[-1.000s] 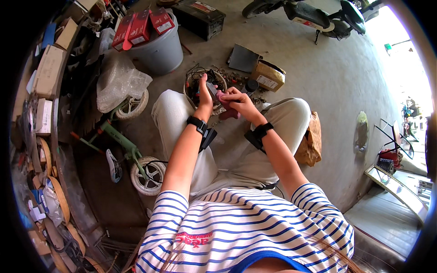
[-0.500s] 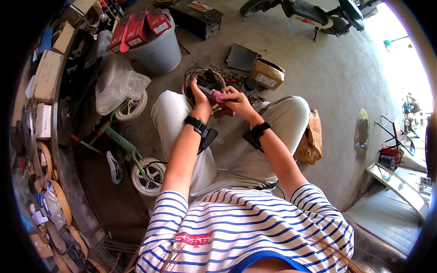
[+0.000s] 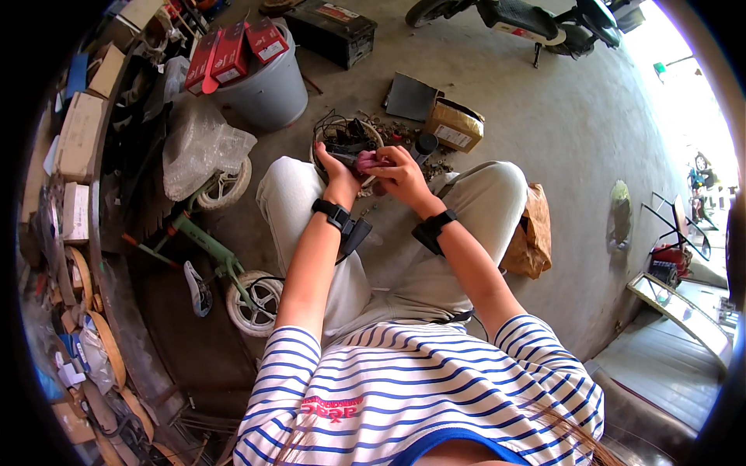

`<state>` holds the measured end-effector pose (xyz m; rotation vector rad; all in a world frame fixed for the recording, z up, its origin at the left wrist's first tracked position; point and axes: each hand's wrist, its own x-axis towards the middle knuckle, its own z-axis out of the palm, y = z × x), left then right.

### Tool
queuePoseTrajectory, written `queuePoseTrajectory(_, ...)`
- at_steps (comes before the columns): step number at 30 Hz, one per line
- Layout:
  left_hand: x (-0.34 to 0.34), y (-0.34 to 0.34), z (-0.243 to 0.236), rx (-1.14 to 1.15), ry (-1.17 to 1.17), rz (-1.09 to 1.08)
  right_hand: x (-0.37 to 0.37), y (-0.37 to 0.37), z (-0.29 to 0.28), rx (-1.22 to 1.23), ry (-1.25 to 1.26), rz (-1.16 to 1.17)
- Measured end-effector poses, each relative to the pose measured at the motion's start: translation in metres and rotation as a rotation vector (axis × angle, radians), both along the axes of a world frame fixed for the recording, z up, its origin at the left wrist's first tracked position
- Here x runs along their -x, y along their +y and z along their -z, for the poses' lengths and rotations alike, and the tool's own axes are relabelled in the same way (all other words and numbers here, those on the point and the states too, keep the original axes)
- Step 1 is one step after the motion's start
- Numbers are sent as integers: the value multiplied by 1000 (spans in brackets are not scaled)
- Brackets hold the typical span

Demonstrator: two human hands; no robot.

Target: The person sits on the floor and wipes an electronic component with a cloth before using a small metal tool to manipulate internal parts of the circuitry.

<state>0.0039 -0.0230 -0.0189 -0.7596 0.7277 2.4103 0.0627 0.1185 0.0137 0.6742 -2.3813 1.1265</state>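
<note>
Between my knees, my left hand [image 3: 339, 175] cradles a narrow grey item [image 3: 351, 160] whose shape is partly hidden. My right hand [image 3: 401, 175] grips a dusky pink cloth [image 3: 368, 162] bunched against that item. Both hands hover over a round basin [image 3: 336, 126] filled with dark cables and parts. Just right of the basin stands a black cylinder [image 3: 426, 144], with small scattered debris on the concrete around it.
A torn cardboard box [image 3: 454, 123] lies by a dark panel [image 3: 409, 96]. A grey bucket [image 3: 272, 95] holds red boxes. A green child's bike [image 3: 203, 239], cluttered shelving [image 3: 81, 136], brown paper bag [image 3: 528, 241], black battery case [image 3: 332, 36] and scooter [image 3: 528, 31] surround me.
My left hand has tipped leftward and down, its thumb lower. My right hand has shifted slightly left, and the pink cloth is bunched higher, with less hanging below.
</note>
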Motion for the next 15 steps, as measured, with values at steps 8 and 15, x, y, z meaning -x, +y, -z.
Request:
queuePoseTrajectory(8,7,-3,13,-116,-28,-10,-5,-5,-8,-76,48,30)
queuePoseTrajectory(15,5,2,-8,-74,-71,-74,-7,-3,-6,-122,33,85)
